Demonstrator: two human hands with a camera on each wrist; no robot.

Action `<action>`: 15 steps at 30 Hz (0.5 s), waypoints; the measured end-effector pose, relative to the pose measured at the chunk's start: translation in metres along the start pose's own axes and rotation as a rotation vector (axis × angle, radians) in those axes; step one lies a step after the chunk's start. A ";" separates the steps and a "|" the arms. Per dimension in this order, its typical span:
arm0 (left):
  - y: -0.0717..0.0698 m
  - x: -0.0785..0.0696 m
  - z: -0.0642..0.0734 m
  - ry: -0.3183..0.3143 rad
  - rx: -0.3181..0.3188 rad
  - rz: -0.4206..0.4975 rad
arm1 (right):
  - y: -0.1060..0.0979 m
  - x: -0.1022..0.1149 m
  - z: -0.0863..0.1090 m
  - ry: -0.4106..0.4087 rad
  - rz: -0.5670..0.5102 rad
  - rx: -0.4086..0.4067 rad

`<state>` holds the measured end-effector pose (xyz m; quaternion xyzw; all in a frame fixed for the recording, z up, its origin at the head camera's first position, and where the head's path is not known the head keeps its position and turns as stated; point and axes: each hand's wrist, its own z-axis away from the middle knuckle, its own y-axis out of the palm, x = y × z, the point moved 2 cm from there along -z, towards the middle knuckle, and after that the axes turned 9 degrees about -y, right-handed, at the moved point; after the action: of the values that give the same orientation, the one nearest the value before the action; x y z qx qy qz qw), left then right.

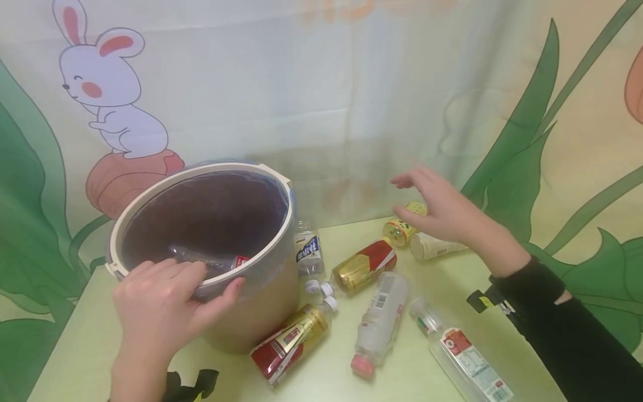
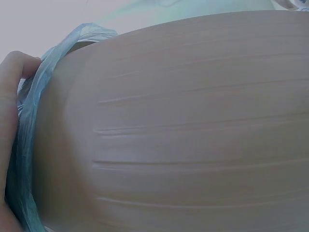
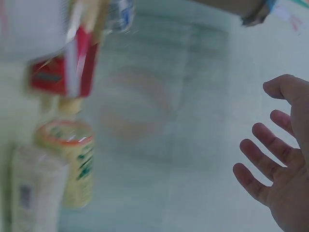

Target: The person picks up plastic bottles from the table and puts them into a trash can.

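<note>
My left hand [image 1: 156,307] grips the near rim of a beige bin [image 1: 258,315], fingers over the edge and thumb outside. In the left wrist view, a bluish plastic liner [image 2: 26,154] folds over the rim by the thumb. Inside the bin lies a clear bottle [image 1: 201,255] with a red label, partly hidden. My right hand [image 1: 444,209] hovers with spread fingers and holds nothing. Nearest to it are a yellow-labelled bottle [image 1: 399,230] and a whitish bottle [image 1: 429,247], partly covered by the hand and wrist.
Right of the bin lie a blue-labelled clear bottle [image 1: 308,251], two gold-and-red bottles [image 1: 364,267] [image 1: 293,341], a pink-capped milky bottle [image 1: 380,318] and a clear bottle [image 1: 467,357] on a pale green table [image 1: 75,346]. A printed rabbit curtain [image 1: 351,111] hangs behind.
</note>
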<state>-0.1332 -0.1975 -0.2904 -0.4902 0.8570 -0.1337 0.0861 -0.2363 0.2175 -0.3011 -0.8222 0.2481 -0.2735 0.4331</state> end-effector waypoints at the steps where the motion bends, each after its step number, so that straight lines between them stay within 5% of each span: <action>1: 0.000 0.000 0.000 0.001 -0.002 0.000 | 0.003 -0.008 0.007 0.017 0.012 0.016; 7: -0.003 0.000 -0.001 0.005 -0.013 -0.003 | 0.017 -0.044 0.043 0.058 0.058 0.062; 15: -0.003 -0.001 -0.002 0.007 -0.007 -0.007 | 0.024 -0.058 0.071 0.135 0.066 0.096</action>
<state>-0.1305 -0.1984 -0.2878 -0.4929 0.8561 -0.1325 0.0808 -0.2354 0.2839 -0.3690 -0.7718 0.2903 -0.3252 0.4630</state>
